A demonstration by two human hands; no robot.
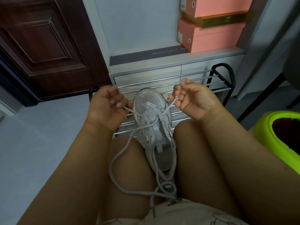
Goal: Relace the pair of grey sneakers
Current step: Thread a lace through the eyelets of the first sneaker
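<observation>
The grey sneaker [155, 127] rests between the knees, toe forward. Left hand [105, 108] and right hand [193, 99] each pinch a lace [128, 143] strand.

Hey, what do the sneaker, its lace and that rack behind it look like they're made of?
Sneaker: pale grey mesh fabric, apparently; an open weave shows on the toe, with sparkly trim along the eyelets. Lace: round woven cord, matte, probably cotton or polyester. Rack: metal by the look, shiny silver bars in a black frame whose finish is unclear.
</observation>
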